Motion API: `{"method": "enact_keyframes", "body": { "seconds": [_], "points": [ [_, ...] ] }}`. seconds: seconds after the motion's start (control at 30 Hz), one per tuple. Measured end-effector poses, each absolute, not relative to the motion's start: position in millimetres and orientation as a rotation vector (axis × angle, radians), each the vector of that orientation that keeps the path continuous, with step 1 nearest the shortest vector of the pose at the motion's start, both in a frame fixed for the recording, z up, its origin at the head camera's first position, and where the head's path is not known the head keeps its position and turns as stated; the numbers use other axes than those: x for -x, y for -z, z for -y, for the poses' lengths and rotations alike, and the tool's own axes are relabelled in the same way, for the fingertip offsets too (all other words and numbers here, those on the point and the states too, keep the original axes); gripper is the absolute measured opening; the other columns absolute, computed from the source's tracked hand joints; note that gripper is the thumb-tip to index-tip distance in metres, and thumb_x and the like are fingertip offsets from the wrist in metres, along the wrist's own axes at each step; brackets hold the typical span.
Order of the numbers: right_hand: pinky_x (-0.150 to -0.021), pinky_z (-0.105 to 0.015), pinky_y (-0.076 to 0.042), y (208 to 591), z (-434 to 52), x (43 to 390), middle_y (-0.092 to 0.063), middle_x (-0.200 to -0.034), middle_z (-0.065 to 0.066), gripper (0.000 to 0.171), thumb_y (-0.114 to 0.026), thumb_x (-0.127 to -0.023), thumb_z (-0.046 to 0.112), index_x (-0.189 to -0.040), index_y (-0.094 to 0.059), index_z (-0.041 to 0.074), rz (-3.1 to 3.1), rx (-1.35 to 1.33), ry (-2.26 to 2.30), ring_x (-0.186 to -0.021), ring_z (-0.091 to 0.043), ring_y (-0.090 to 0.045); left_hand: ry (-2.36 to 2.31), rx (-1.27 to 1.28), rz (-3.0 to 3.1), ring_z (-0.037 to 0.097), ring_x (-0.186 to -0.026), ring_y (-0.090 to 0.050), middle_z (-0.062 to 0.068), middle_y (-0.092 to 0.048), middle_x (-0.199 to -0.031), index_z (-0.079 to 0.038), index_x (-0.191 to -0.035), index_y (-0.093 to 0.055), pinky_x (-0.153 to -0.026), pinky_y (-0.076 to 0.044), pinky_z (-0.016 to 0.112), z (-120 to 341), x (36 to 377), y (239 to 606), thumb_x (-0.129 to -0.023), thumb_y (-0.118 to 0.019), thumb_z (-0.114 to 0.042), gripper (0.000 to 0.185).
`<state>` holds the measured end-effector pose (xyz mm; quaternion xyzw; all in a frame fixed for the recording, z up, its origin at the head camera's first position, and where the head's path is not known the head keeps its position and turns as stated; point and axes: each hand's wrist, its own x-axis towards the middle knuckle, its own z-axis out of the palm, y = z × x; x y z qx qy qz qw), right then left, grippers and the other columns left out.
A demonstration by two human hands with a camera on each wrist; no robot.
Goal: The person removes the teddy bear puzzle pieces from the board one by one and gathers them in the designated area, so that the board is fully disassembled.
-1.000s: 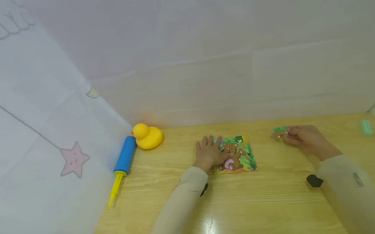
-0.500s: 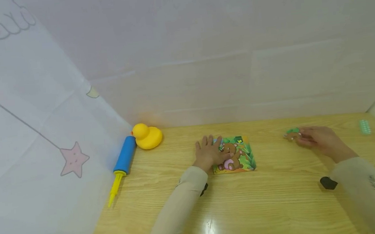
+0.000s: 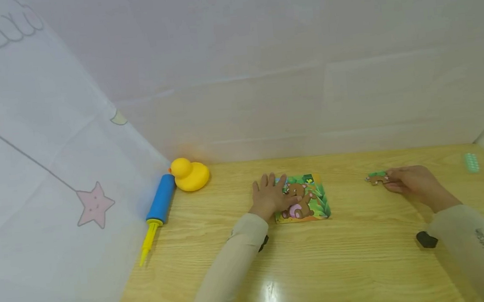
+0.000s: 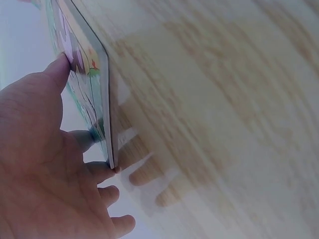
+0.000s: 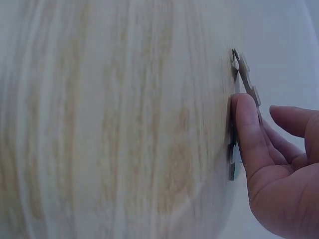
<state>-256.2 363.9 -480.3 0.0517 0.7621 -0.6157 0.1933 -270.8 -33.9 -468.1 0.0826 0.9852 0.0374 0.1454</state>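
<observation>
My left hand (image 3: 271, 196) lies flat, fingers spread, on the left part of a colourful bear puzzle board (image 3: 311, 201) in the middle of the wooden table (image 3: 355, 261). In the left wrist view the thumb and fingers of that hand (image 4: 45, 164) press on the thin board (image 4: 94, 84), seen edge-on. My right hand (image 3: 409, 182) is to the right of the board and pinches a small green and brown puzzle piece (image 3: 376, 177) low over the table. In the right wrist view the thumb (image 5: 246, 134) lies against the piece (image 5: 244, 74), which touches the wood.
A yellow rubber duck (image 3: 190, 174) and a blue and yellow hand pump (image 3: 158, 206) lie at the table's back left, beside a pale star-printed curtain (image 3: 55, 186). A small green object (image 3: 470, 163) sits at the far right. A pale wall closes the back.
My right hand has carried the puzzle piece to the right, away from the board, and lowered it to the table. The left hand has stayed on the board.
</observation>
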Motion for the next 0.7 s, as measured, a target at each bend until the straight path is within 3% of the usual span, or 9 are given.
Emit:
{"method": "enact_keyframes", "body": {
  "seconds": [0.2, 0.47, 0.7],
  "points": [
    [-0.091, -0.025, -0.058, 477, -362, 256, -0.066, -0.119, -0.004, 0.066, -0.043, -0.110, 0.028, -0.151, -0.023, -0.020, -2.277, -0.121, 1.589, -0.095, 0.002, -0.071, -0.102, -0.235, -2.839, 0.028, -0.160, -0.007, 0.004, -0.012, -0.173, -0.036, -0.163, -0.017, -0.127, -0.010, 0.057, 35, 272, 469, -0.092, -0.045, -0.079, 0.088],
    [-0.080, -0.025, -0.061, 472, -360, 261, -0.075, -0.100, 0.001, 0.064, -0.037, -0.109, 0.031, -0.142, -0.036, -0.025, -2.397, -0.170, 1.445, -0.081, -0.003, -0.074, -0.100, -0.235, -2.838, 0.028, -0.160, -0.007, 0.004, -0.012, -0.173, -0.037, -0.163, -0.017, -0.128, -0.011, 0.057, 34, 271, 470, -0.092, -0.043, -0.079, 0.087],
    [-0.083, -0.030, -0.062, 465, -359, 260, -0.071, -0.119, -0.020, 0.067, -0.035, -0.110, 0.036, -0.141, -0.040, -0.023, -2.445, -0.169, 1.341, -0.086, -0.004, -0.073, -0.102, -0.229, -2.838, 0.028, -0.160, -0.009, 0.003, -0.012, -0.173, -0.037, -0.163, -0.017, -0.128, -0.011, 0.056, 34, 271, 472, -0.091, -0.045, -0.079, 0.087]
  ]
}}
